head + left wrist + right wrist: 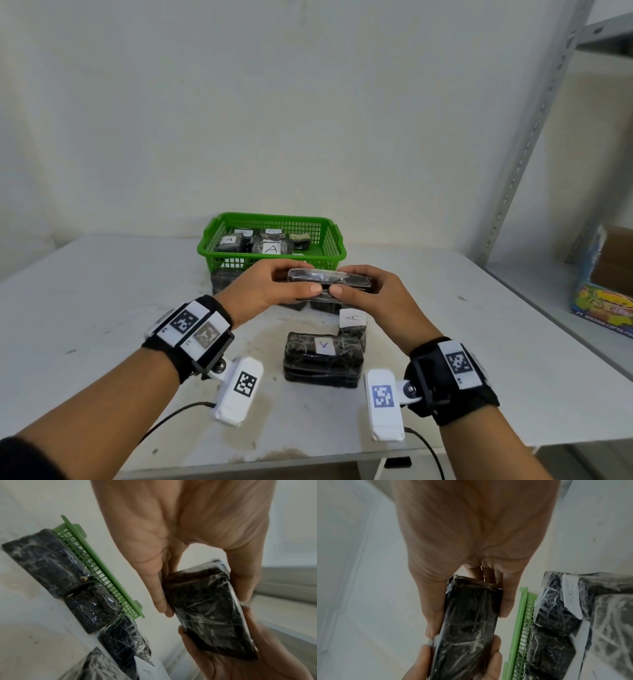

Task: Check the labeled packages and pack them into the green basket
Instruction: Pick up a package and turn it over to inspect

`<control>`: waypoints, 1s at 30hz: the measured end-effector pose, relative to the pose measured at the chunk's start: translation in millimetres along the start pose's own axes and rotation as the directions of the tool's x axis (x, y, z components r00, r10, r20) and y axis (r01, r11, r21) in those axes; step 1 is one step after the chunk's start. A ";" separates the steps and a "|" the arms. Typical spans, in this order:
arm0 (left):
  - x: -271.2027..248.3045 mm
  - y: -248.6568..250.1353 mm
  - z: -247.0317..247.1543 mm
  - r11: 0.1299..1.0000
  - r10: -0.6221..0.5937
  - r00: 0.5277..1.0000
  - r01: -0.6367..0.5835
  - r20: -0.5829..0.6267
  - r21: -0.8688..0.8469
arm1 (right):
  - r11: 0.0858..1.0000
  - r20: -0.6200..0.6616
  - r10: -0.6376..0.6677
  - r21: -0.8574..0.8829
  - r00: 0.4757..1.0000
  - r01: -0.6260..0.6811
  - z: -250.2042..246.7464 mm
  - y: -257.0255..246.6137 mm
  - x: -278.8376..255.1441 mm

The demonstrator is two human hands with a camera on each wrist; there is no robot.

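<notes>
A flat black package point(330, 279) wrapped in clear film is held in the air just in front of the green basket point(239, 262). My left hand point(274, 286) grips its left end and my right hand point(366, 291) grips its right end, thumbs nearly touching at its near edge. No label shows on it in the left wrist view point(208, 609) or the right wrist view point(467, 626). The basket holds several wrapped packages with white "A" labels point(272, 248). Below my hands lie a labeled stacked package point(323, 359) and an "A"-labeled one point(354, 323).
More black packages point(51, 563) lie against the basket's near wall, partly hidden by my hands. A grey metal shelf point(561, 291) with a colourful box point(603, 305) stands at the right. The white table point(102, 308) has bare surface on the left.
</notes>
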State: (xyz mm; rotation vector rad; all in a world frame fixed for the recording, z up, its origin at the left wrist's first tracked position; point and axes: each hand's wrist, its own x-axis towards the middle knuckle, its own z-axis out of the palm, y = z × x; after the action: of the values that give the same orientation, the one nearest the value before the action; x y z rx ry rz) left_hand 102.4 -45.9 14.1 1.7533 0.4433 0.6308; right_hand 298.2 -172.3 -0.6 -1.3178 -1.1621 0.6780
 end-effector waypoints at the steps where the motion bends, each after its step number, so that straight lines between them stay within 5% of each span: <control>1: -0.3 -1.3 -1.3 0.999 -0.008 1.000 0.008 0.007 -0.032 | 1.000 -0.004 -0.001 0.005 1.000 0.001 1.8 -0.7 0.7; 9: 1.2 0.7 -13.4 0.997 0.014 1.000 -0.016 -0.018 -0.080 | 0.987 0.072 0.064 0.140 0.995 -0.074 0.7 2.4 6.9; 30: 5.1 8.3 -14.7 0.993 -0.015 0.999 0.020 0.047 -0.116 | 0.997 0.076 0.041 0.068 0.996 -0.047 3.2 -10.2 10.9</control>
State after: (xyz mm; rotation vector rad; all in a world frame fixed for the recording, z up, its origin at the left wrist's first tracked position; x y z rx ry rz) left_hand 97.1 -33.9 25.8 1.6482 0.3820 0.5908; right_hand 296.6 -163.1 11.5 -1.2713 -1.1615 0.7992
